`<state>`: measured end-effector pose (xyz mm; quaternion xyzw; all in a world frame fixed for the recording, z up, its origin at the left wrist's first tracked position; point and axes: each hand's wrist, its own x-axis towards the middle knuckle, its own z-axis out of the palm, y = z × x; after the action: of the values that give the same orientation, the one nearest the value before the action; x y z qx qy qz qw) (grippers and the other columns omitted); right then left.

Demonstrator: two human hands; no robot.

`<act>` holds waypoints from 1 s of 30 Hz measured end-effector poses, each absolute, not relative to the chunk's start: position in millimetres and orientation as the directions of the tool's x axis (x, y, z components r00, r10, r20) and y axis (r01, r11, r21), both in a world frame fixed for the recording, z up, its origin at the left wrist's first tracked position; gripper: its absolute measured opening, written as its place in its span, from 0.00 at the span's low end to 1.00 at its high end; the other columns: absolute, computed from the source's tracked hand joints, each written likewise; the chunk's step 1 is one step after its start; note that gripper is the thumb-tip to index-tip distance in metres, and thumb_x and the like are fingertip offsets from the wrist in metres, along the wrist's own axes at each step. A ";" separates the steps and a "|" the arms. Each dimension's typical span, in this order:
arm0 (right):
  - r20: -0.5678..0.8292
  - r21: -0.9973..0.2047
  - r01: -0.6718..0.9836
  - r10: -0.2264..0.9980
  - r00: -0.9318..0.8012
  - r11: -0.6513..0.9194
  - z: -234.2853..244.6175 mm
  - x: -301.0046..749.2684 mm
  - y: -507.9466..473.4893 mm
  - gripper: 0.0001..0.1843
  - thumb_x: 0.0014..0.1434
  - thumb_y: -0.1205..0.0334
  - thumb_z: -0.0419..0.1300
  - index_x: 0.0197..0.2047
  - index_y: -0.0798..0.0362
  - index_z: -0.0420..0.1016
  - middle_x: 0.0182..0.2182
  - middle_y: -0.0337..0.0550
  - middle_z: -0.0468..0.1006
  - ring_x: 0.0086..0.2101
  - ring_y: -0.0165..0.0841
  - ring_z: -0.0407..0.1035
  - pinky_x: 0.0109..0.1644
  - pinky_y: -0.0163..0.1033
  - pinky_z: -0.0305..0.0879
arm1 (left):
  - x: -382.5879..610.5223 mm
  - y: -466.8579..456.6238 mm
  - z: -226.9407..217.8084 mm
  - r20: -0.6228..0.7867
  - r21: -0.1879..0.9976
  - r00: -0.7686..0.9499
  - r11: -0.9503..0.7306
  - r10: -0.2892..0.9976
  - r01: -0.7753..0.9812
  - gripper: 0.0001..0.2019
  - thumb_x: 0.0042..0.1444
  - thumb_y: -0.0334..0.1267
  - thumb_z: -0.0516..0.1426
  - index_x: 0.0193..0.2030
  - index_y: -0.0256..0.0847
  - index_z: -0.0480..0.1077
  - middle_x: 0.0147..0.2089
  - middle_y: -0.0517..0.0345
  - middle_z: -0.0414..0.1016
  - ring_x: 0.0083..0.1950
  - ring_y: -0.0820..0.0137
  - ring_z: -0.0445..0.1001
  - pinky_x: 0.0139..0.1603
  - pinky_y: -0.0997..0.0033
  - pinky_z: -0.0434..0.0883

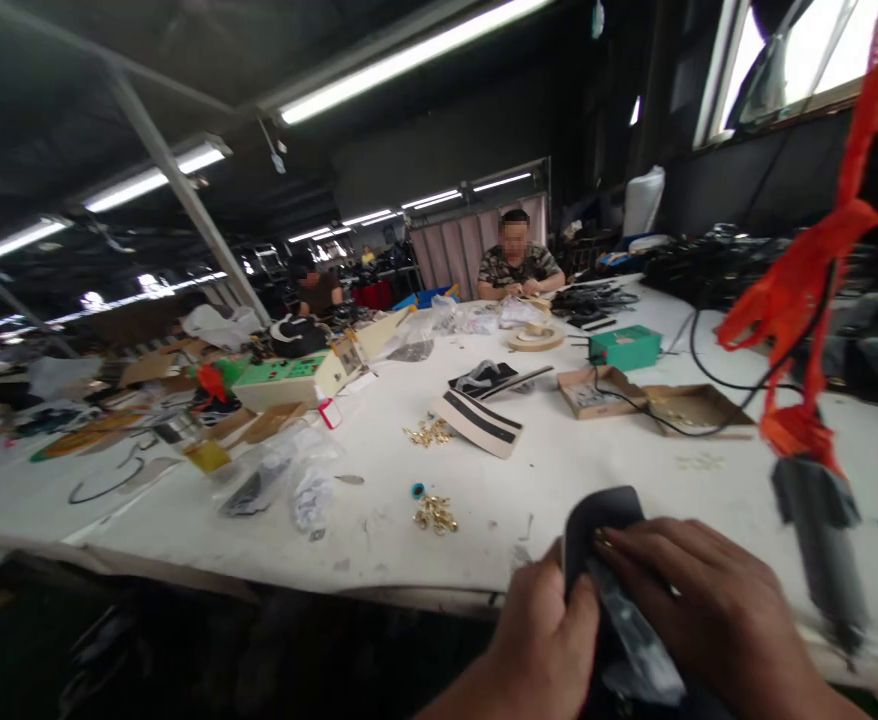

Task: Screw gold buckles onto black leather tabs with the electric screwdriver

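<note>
My left hand (540, 635) is closed around the edge of a dark, round-ended piece (610, 507) that looks like leather, thumb on its face. Clear plastic film (645, 640) lies along the lower part of this piece. Against its upper face, the fingertips of my right hand (709, 590) pinch a small gold metal fitting (602, 538), mostly covered by the fingers. Loose gold fittings (437, 514) lie in a small heap on the white table, beside a small blue ring (418, 490).
A grey powered screwdriver (821, 550) hangs from orange strips (791, 310) at the right. Farther back are a second gold heap (429, 432), a striped cream panel (480, 423), cardboard trays (690, 410), a green box (625, 347) and plastic bags (289, 475). A person (518, 260) sits across the table.
</note>
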<state>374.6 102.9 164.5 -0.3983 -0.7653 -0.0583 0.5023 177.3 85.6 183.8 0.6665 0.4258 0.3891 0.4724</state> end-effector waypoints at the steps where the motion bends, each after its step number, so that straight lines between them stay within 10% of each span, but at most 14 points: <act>1: 0.803 -0.306 0.669 0.561 -0.200 0.677 168.9 373.3 102.2 0.06 0.69 0.61 0.65 0.45 0.46 0.85 0.37 0.43 0.86 0.33 0.36 0.80 0.38 0.40 0.75 | 177.3 87.9 184.2 0.139 0.964 0.352 -0.208 0.925 0.166 0.20 0.73 0.49 0.53 0.62 0.45 0.77 0.54 0.51 0.84 0.54 0.56 0.79 0.60 0.60 0.73; 12: 0.513 -0.749 0.540 0.852 0.106 0.384 164.2 396.1 90.0 0.23 0.65 0.47 0.69 0.59 0.46 0.79 0.45 0.46 0.83 0.42 0.40 0.78 0.41 0.40 0.77 | 167.3 104.3 190.2 0.018 0.989 0.322 0.030 0.946 -0.145 0.13 0.67 0.42 0.63 0.54 0.39 0.81 0.49 0.54 0.86 0.52 0.59 0.81 0.57 0.63 0.74; 17: -0.068 -0.970 0.237 0.997 -0.041 -0.057 165.9 394.2 84.1 0.27 0.62 0.33 0.66 0.37 0.52 0.81 0.26 0.40 0.77 0.27 0.33 0.70 0.28 0.35 0.64 | 174.7 109.7 188.8 -0.105 0.917 0.283 0.203 0.953 -0.343 0.16 0.61 0.40 0.66 0.53 0.36 0.82 0.47 0.50 0.87 0.49 0.56 0.83 0.54 0.60 0.76; 24: -0.280 -0.883 -0.412 0.957 0.072 -0.227 155.4 379.5 100.1 0.22 0.53 0.42 0.76 0.36 0.50 0.79 0.29 0.40 0.79 0.30 0.35 0.71 0.33 0.38 0.68 | 178.3 95.3 182.1 -0.169 0.898 0.475 0.333 0.864 -0.287 0.19 0.61 0.44 0.69 0.55 0.35 0.81 0.50 0.46 0.86 0.50 0.55 0.83 0.56 0.58 0.75; 27: -0.232 -0.932 -0.321 0.956 0.181 -0.166 152.1 380.6 107.2 0.26 0.53 0.40 0.75 0.45 0.50 0.81 0.36 0.44 0.83 0.35 0.39 0.74 0.38 0.41 0.71 | 178.0 92.4 171.9 -0.226 0.924 0.439 0.334 0.870 -0.186 0.19 0.60 0.48 0.69 0.49 0.34 0.83 0.45 0.47 0.86 0.46 0.57 0.82 0.53 0.60 0.75; 30: 0.023 -0.994 0.110 0.928 0.372 -0.020 151.7 388.2 96.5 0.30 0.57 0.37 0.71 0.55 0.47 0.80 0.46 0.45 0.83 0.41 0.40 0.76 0.44 0.42 0.73 | 177.9 100.0 163.2 -0.206 0.932 0.335 0.289 0.919 -0.220 0.20 0.59 0.52 0.69 0.45 0.34 0.83 0.41 0.48 0.85 0.43 0.60 0.81 0.49 0.62 0.75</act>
<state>388.2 96.5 151.7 -0.6127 -0.4236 0.3667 0.5575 177.9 100.0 163.2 0.4319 0.4047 0.4108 0.6935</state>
